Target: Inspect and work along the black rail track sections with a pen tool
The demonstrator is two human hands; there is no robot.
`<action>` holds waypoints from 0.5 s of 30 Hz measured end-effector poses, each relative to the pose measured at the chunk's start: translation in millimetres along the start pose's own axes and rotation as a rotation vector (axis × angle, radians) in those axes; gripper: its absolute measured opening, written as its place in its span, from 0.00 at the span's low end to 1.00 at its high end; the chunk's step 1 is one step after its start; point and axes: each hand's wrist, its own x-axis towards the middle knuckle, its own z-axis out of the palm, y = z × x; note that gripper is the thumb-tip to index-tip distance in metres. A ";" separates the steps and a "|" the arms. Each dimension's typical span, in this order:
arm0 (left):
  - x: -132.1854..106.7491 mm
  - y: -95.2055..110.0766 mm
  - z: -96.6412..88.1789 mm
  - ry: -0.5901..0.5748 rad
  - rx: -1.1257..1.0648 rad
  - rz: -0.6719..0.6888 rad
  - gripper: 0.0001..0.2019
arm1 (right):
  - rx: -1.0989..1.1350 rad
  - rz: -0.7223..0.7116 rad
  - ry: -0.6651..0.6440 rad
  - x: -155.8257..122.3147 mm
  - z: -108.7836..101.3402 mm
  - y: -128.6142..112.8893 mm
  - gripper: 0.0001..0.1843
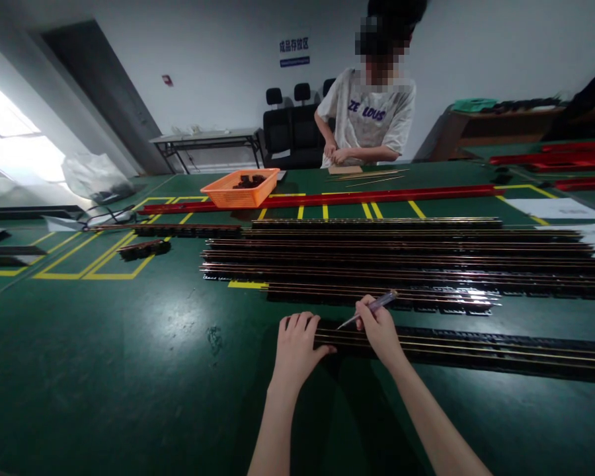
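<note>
A long black strip with brass-coloured rods [476,350] along it lies on the green table in front of me. My left hand [297,340] grips its left end, fingers over the far side and thumb at the near edge. Held in my right hand [378,330] is a thin screwdriver [383,301] with a translucent handle, slanting down to the left. Its tip meets the strip, or hovers close to it, just right of my left hand. Just beyond lie several similar black strips [377,268] side by side.
An orange basket [238,195] with dark pieces stands beyond the strips, near a long red bar [327,198]. A short black piece [143,249] lies to the left. Across the green table [104,370], a co-worker [371,119] handles something by thin rods [361,175].
</note>
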 end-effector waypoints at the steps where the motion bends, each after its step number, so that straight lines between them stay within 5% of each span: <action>1: 0.0 -0.3 0.2 -0.002 0.001 0.001 0.23 | 0.007 -0.002 0.014 0.5 -0.1 1.0 0.17; 15: -1.7 -4.6 4.9 0.008 -0.008 0.016 0.25 | 0.068 0.004 0.094 1.7 -3.2 3.8 0.11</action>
